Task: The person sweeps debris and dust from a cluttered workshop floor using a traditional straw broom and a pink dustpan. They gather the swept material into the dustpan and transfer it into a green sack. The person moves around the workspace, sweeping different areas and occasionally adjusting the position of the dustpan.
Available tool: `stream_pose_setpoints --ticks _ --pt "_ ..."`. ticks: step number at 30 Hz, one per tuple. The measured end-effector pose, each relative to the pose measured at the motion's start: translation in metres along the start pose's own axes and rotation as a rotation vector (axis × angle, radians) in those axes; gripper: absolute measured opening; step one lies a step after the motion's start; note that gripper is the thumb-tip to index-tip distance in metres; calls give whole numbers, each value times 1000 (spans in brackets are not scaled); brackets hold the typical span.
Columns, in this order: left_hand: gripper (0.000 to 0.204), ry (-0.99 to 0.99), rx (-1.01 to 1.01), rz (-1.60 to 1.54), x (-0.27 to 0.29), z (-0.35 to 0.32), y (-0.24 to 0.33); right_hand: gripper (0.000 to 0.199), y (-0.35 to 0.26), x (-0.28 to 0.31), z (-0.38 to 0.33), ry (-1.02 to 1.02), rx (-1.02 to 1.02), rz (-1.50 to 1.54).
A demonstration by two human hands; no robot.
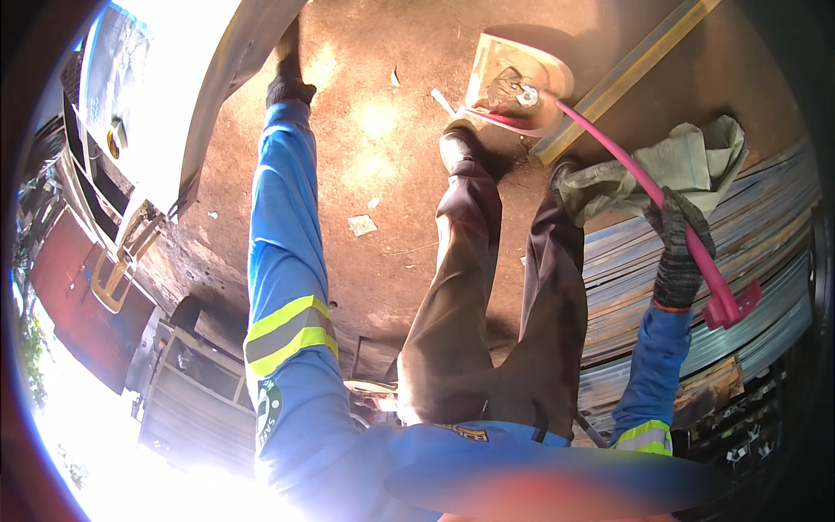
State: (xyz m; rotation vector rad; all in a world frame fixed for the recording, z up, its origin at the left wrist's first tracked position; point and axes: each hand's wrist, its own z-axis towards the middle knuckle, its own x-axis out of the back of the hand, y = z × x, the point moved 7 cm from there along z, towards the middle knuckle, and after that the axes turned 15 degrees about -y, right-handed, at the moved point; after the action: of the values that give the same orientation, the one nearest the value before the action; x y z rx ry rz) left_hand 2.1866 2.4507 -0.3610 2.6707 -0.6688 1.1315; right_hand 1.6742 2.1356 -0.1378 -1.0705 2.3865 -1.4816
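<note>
My right hand (pixel 684 248), in a dark grey knit glove, is wrapped round the pink handle (pixel 622 157) of a long-handled dustpan (pixel 557 70). The pan rests on the brown ground beyond my feet, with crumpled debris (pixel 504 85) and a small whitish piece in it. The handle's upper end shows below my right hand. A pale greenish-grey cloth or sack (pixel 683 161) lies behind that hand; whether they touch is unclear. My left arm reaches far forward. My left hand (pixel 290 90), dark-gloved, is beside a large pale panel's edge (pixel 213 96); its fingers are hard to make out.
A yellowish metal bar (pixel 622 83) lies slantwise past the dustpan. Stacked metal strips (pixel 696 252) lie at my right. A paper scrap (pixel 362 225) is on the ground ahead of me. At the left stand a yellowish bent frame (pixel 110 280) and a metal cart-like frame (pixel 196 374).
</note>
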Motion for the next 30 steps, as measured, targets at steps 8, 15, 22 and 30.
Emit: stream_pose_setpoints --ticks 8,15,22,30 --pt "72 -501 -193 -159 -90 -186 43 16 8 -32 4 -127 163 -160" --pt "81 -358 57 -618 -118 -308 31 16 2 -30 5 -395 237 -226" --pt "80 -489 112 -438 -256 -290 92 22 -29 -40 2 -617 334 -361" --pt "76 -265 -29 -1262 -280 -445 159 31 -20 -40 7 -859 442 -357"
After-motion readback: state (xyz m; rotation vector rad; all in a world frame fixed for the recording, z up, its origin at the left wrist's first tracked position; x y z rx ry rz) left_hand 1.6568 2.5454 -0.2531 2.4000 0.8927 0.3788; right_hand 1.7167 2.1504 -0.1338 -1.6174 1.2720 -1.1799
